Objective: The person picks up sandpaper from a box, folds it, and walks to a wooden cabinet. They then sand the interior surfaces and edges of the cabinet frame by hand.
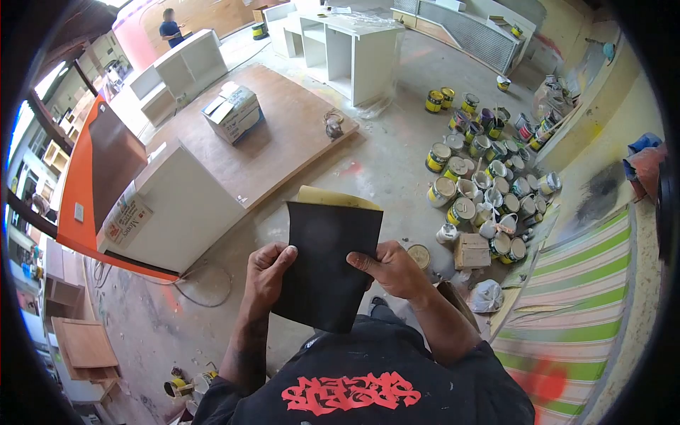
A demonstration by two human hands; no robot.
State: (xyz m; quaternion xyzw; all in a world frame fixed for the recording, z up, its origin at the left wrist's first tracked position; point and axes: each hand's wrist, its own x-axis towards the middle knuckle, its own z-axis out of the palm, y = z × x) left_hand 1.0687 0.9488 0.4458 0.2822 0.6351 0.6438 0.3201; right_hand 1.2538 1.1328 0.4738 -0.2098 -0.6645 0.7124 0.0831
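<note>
A black sheet of sandpaper (327, 265) with a yellowish back is stretched between my hands in front of my chest. Its far edge curls over, so a strip of the yellow side shows. My left hand (271, 268) pinches the left edge, thumb on the black face. On the opposite edge, my right hand (392, 269) grips with its thumb laid across the front and its fingers behind, mostly hidden.
Ahead lies a large wooden panel (297, 106) bearing a cardboard box (232, 117). Many paint cans (462, 211) crowd the floor at right. White cabinets (347, 57) stand at the back, near a person (170, 30). A cable (212, 301) loops on the floor at left.
</note>
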